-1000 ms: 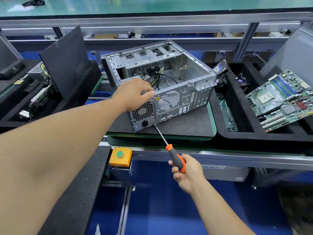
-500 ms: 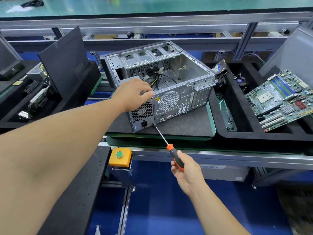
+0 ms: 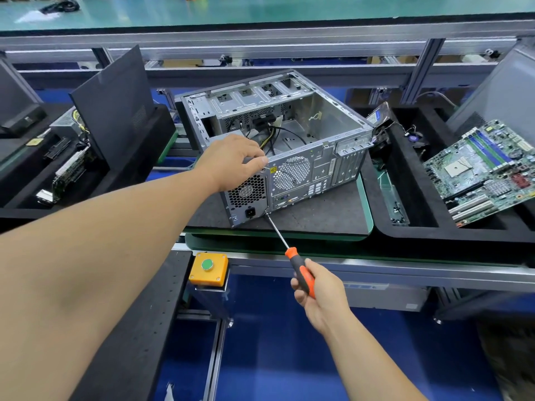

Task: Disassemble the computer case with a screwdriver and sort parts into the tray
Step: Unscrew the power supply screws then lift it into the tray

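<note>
While the right hand (image 3: 320,296) wraps its fingers round the orange-and-black handle of the screwdriver (image 3: 301,274) at about five o'clock in the head view, the thin shaft runs up toward eleven o'clock and its tip meets the lower rear corner of the computer case (image 3: 289,157), just beside the power socket of the power supply (image 3: 246,195). The case lies on its side with the open face up on a dark mat (image 3: 327,215) near the centre of the view, its rear panel turned toward the person. The left hand (image 3: 234,162) grips the top rear edge of the case above the power supply's honeycomb grille, thumb and fingers curled over the metal lip, so both hands are closed on something and stand well apart. At three o'clock sits the black foam tray (image 3: 434,233), with a green motherboard (image 3: 486,172) leaning in one of its compartments. I judge the steel shell to be stiff and fairly light now that it is mostly emptied, with thin stamped edges that could cut, so the folded rim where the left hand already sits looks the best place to steady it. The power supply is likely the heaviest part left; once its screws are out it may drop, so it wants support from inside the case.
</note>
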